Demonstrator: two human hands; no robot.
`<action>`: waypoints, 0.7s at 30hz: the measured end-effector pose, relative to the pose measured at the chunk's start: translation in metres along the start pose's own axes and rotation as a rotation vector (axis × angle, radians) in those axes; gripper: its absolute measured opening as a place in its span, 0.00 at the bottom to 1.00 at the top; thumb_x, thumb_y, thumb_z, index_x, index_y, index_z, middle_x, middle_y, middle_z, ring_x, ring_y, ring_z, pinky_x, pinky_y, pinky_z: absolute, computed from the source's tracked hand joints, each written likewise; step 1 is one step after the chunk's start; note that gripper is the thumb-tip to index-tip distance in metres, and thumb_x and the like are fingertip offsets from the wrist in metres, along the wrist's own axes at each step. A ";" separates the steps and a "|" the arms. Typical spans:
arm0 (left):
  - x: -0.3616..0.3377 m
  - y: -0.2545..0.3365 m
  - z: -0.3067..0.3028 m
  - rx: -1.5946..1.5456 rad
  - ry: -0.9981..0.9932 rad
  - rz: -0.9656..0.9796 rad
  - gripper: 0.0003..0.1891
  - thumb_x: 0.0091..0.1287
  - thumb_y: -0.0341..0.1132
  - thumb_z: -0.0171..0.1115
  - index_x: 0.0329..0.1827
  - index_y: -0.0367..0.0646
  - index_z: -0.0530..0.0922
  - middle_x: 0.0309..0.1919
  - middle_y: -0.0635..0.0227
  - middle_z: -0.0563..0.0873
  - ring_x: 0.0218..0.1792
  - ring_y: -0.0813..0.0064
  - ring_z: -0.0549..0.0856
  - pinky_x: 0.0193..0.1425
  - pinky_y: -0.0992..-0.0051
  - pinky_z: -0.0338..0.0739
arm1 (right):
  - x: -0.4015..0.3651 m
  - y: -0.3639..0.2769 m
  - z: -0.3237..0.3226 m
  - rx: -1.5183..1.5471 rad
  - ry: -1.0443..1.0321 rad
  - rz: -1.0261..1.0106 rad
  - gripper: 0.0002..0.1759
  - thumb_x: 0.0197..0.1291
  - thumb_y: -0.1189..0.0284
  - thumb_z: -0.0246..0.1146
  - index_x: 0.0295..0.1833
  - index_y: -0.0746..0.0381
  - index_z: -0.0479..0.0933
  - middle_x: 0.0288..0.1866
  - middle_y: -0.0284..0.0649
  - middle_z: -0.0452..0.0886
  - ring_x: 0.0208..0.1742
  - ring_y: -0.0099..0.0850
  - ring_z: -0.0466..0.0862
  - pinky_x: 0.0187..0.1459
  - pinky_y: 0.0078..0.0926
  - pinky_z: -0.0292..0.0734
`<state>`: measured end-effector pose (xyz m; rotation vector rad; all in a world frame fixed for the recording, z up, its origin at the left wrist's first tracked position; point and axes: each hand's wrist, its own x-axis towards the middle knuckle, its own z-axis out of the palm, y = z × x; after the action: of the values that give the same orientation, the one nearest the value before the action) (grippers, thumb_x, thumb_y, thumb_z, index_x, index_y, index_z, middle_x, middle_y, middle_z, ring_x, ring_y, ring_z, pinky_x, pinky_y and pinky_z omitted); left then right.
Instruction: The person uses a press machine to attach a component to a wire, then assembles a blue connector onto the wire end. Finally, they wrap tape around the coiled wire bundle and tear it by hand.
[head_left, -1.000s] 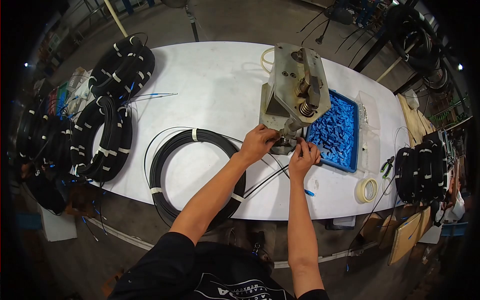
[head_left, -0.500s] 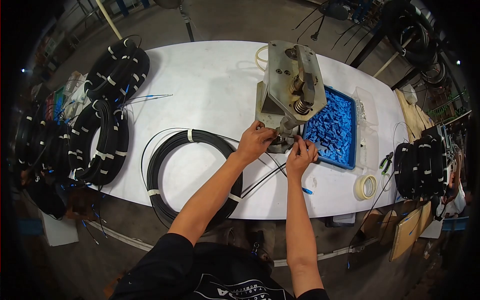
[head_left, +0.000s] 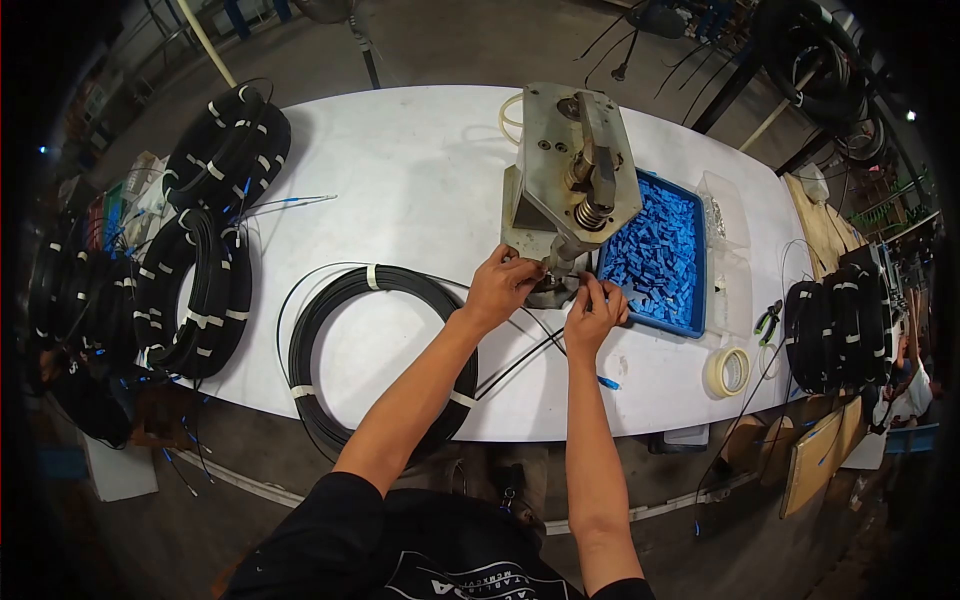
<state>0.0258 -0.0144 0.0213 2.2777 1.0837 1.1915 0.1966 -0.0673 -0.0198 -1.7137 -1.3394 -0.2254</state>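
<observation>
My left hand (head_left: 503,287) is closed, its fingertips pinched together at the left of the tool below the press head. Opposite it, my right hand (head_left: 597,315) is closed too, with bent fingers at the tool's right side. What either pinches is too small and covered to make out. Over both hands stands a metal bench press (head_left: 575,150) with a lever and a spring. Black cable from a taped coil (head_left: 302,340) runs towards my left hand and under the press. A blue connector (head_left: 608,383) lies on the table just below my right wrist.
A blue tray (head_left: 703,265) full of small blue pieces stands right of the press, beside a clear plastic box (head_left: 728,225). Nearer are a tape roll (head_left: 728,372) and pliers (head_left: 768,320). Stacked cable coils (head_left: 228,150) stand at the left, more (head_left: 840,330) at the right.
The whole view has shifted slightly left. Both hands stay at the press in nearly the same pose, with only small finger movement.
</observation>
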 end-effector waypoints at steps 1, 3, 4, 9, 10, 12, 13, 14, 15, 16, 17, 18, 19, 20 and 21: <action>0.000 0.000 0.000 0.006 -0.005 -0.004 0.10 0.53 0.26 0.71 0.39 0.46 0.86 0.35 0.74 0.89 0.42 0.64 0.80 0.48 0.68 0.79 | -0.001 -0.001 0.000 -0.003 -0.002 0.002 0.12 0.58 0.73 0.65 0.46 0.50 0.87 0.46 0.39 0.75 0.53 0.39 0.73 0.60 0.44 0.58; 0.000 -0.001 0.000 0.003 -0.012 -0.003 0.11 0.53 0.26 0.71 0.39 0.45 0.86 0.35 0.74 0.89 0.42 0.64 0.80 0.47 0.68 0.79 | -0.001 -0.002 0.002 0.006 0.007 0.000 0.12 0.58 0.73 0.65 0.46 0.50 0.87 0.45 0.38 0.76 0.53 0.39 0.73 0.60 0.43 0.58; 0.001 -0.001 0.000 0.011 0.007 0.000 0.11 0.53 0.26 0.71 0.40 0.46 0.87 0.35 0.74 0.89 0.42 0.64 0.80 0.47 0.69 0.79 | -0.001 0.000 0.001 0.011 0.014 -0.004 0.11 0.58 0.73 0.65 0.46 0.50 0.87 0.45 0.38 0.76 0.53 0.39 0.73 0.60 0.43 0.58; 0.000 0.002 0.000 -0.009 0.012 -0.027 0.12 0.50 0.25 0.70 0.39 0.45 0.86 0.35 0.72 0.89 0.39 0.63 0.81 0.44 0.68 0.80 | 0.001 0.000 0.001 0.047 0.023 -0.008 0.11 0.58 0.74 0.66 0.46 0.52 0.87 0.44 0.39 0.77 0.52 0.38 0.74 0.58 0.41 0.58; 0.001 0.003 -0.001 -0.008 0.012 -0.028 0.12 0.50 0.25 0.70 0.39 0.45 0.86 0.35 0.72 0.89 0.39 0.63 0.81 0.44 0.68 0.80 | 0.000 -0.001 0.001 0.043 0.017 -0.005 0.11 0.57 0.74 0.66 0.46 0.53 0.87 0.45 0.39 0.77 0.52 0.38 0.74 0.58 0.41 0.58; 0.001 0.005 -0.001 -0.038 0.003 -0.054 0.12 0.50 0.24 0.70 0.39 0.45 0.86 0.35 0.72 0.89 0.39 0.63 0.81 0.43 0.68 0.80 | 0.000 -0.001 0.000 0.038 0.012 -0.003 0.11 0.57 0.74 0.66 0.46 0.53 0.87 0.45 0.39 0.77 0.52 0.38 0.74 0.58 0.41 0.58; 0.001 0.005 -0.001 -0.038 0.003 -0.054 0.12 0.50 0.24 0.70 0.39 0.45 0.86 0.35 0.72 0.89 0.39 0.63 0.81 0.43 0.68 0.80 | 0.000 -0.001 0.000 0.038 0.011 -0.001 0.11 0.57 0.74 0.66 0.46 0.53 0.87 0.45 0.39 0.77 0.52 0.38 0.74 0.58 0.41 0.58; 0.001 0.004 0.000 -0.035 0.008 -0.050 0.12 0.50 0.25 0.70 0.39 0.45 0.86 0.35 0.72 0.89 0.38 0.63 0.81 0.43 0.68 0.80 | 0.000 -0.001 0.001 0.039 0.011 0.001 0.11 0.57 0.74 0.66 0.46 0.53 0.87 0.45 0.39 0.77 0.52 0.38 0.74 0.58 0.41 0.57; 0.001 0.004 0.000 -0.031 0.014 -0.045 0.12 0.51 0.25 0.70 0.39 0.45 0.86 0.35 0.72 0.89 0.38 0.63 0.81 0.43 0.68 0.80 | 0.000 -0.001 0.001 0.039 0.012 0.001 0.11 0.57 0.74 0.66 0.46 0.53 0.87 0.45 0.39 0.77 0.52 0.38 0.74 0.58 0.41 0.57; 0.001 0.004 -0.001 -0.033 0.013 -0.045 0.12 0.51 0.25 0.70 0.39 0.45 0.86 0.35 0.72 0.89 0.38 0.63 0.81 0.43 0.68 0.80 | 0.000 -0.002 0.001 0.029 0.004 0.000 0.11 0.57 0.74 0.66 0.46 0.53 0.87 0.45 0.39 0.77 0.52 0.38 0.73 0.58 0.42 0.57; 0.001 0.004 -0.002 -0.021 0.027 -0.039 0.12 0.51 0.25 0.70 0.39 0.45 0.86 0.35 0.71 0.89 0.38 0.63 0.81 0.43 0.68 0.80 | 0.000 -0.001 0.000 0.016 -0.003 -0.003 0.11 0.57 0.73 0.65 0.46 0.53 0.87 0.45 0.39 0.77 0.53 0.39 0.73 0.58 0.42 0.57; 0.002 0.005 -0.001 -0.018 0.041 -0.031 0.12 0.51 0.25 0.70 0.39 0.45 0.87 0.35 0.71 0.89 0.38 0.63 0.81 0.43 0.68 0.80 | 0.000 0.000 -0.001 0.003 0.001 -0.004 0.11 0.57 0.73 0.65 0.46 0.53 0.87 0.45 0.39 0.77 0.53 0.39 0.73 0.58 0.42 0.57; 0.001 0.006 0.001 -0.036 0.041 -0.027 0.12 0.51 0.25 0.70 0.39 0.45 0.87 0.35 0.71 0.89 0.38 0.63 0.81 0.43 0.68 0.80 | 0.000 -0.001 -0.001 0.017 -0.004 -0.001 0.11 0.58 0.73 0.65 0.46 0.53 0.87 0.45 0.39 0.77 0.53 0.38 0.73 0.58 0.42 0.57; 0.001 0.004 0.000 -0.045 0.023 -0.049 0.12 0.52 0.25 0.70 0.40 0.45 0.87 0.35 0.71 0.89 0.39 0.63 0.80 0.44 0.68 0.80 | 0.000 -0.002 -0.001 0.033 -0.008 0.002 0.11 0.58 0.73 0.65 0.46 0.53 0.87 0.45 0.39 0.77 0.53 0.38 0.72 0.57 0.42 0.57; 0.000 0.003 0.000 -0.048 0.005 -0.070 0.12 0.53 0.25 0.70 0.42 0.45 0.88 0.35 0.71 0.90 0.40 0.64 0.80 0.46 0.68 0.79 | 0.001 -0.002 -0.002 0.022 -0.004 0.001 0.11 0.58 0.73 0.65 0.46 0.53 0.87 0.45 0.39 0.77 0.53 0.38 0.72 0.57 0.42 0.57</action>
<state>0.0274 -0.0163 0.0234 2.1835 1.1149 1.1835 0.1963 -0.0684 -0.0169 -1.6972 -1.3385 -0.2058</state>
